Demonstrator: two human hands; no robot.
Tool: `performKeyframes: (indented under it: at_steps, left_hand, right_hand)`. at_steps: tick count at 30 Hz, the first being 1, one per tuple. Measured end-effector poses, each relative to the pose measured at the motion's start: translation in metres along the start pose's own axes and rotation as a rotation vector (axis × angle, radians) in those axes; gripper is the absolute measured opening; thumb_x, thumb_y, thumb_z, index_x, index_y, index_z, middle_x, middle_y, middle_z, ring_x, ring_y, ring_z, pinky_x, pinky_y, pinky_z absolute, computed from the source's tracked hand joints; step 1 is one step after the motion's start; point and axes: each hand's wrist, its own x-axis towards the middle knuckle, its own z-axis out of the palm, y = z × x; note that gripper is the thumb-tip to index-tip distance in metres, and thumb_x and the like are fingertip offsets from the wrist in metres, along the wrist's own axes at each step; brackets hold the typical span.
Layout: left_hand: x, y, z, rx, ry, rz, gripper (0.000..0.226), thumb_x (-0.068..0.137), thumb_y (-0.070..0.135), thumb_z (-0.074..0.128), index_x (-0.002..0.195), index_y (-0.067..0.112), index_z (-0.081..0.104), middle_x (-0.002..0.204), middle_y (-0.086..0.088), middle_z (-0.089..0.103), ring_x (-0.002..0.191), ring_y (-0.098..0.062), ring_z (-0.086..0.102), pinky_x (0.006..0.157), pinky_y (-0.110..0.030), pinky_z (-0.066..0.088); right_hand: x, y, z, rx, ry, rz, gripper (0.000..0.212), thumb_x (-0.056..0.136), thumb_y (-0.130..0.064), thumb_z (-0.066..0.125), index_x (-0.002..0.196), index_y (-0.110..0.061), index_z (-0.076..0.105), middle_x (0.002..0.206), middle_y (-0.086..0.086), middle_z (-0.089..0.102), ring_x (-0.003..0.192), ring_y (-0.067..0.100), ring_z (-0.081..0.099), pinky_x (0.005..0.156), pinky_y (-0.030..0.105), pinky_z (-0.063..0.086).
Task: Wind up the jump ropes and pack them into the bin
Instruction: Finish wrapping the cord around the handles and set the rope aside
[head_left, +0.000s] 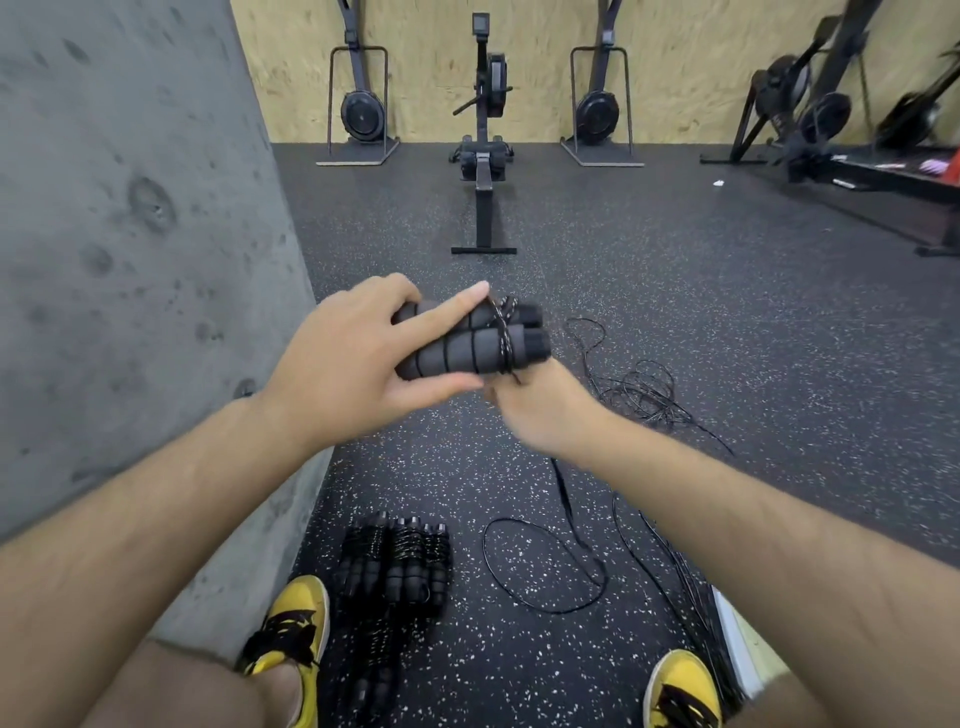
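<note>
Gripping the paired handles (470, 340) in my left hand (353, 364), my right hand (540, 410) pinched the cord (504, 332); slack risked loosening those wraps.

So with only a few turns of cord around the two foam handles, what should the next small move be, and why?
Probably another wrap: the right hand carries the cord once more around the paired handles held in the left hand's grip. Only a few turns are on, and much loose rope lies on the floor.
</note>
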Motion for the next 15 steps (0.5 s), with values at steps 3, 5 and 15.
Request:
performKeyframes:
  at_steps: [3, 5, 15]
  left_hand:
    - [0.003, -0.009, 0.009, 0.087, 0.002, -0.056, 0.071, 0.093, 0.074, 0.046, 0.153, 0.035, 0.044, 0.094, -0.008, 0.052, 0.077, -0.027, 0.05, 0.062, -0.037, 0.043]
    - [0.004, -0.015, 0.013, 0.12, 0.006, -0.054, 0.071, 0.094, 0.075, 0.044, 0.152, 0.034, 0.047, 0.091, -0.009, 0.051, 0.075, -0.028, 0.048, 0.06, -0.037, 0.041]
    - [-0.006, -0.045, 0.027, 0.187, -0.05, -0.077, 0.071, 0.091, 0.073, 0.044, 0.146, 0.03, 0.055, 0.085, -0.012, 0.049, 0.069, -0.031, 0.052, 0.056, -0.036, 0.039]
  right_hand:
    - [-0.009, -0.009, 0.012, 0.101, 0.082, -0.067, 0.029, 0.106, -0.021, 0.033, 0.084, -0.027, 0.051, 0.066, -0.011, 0.045, 0.055, 0.004, 0.04, 0.055, 0.022, 0.031]
    - [-0.012, -0.014, 0.011, 0.142, 0.06, -0.03, 0.026, 0.108, -0.028, 0.032, 0.095, -0.022, 0.054, 0.069, -0.014, 0.046, 0.058, 0.0, 0.042, 0.055, 0.021, 0.03]
    - [-0.035, -0.032, -0.012, -0.23, -0.015, -0.023, 0.031, 0.105, -0.034, 0.034, 0.088, -0.015, 0.05, 0.078, -0.001, 0.056, 0.068, 0.017, 0.052, 0.055, 0.034, 0.033]
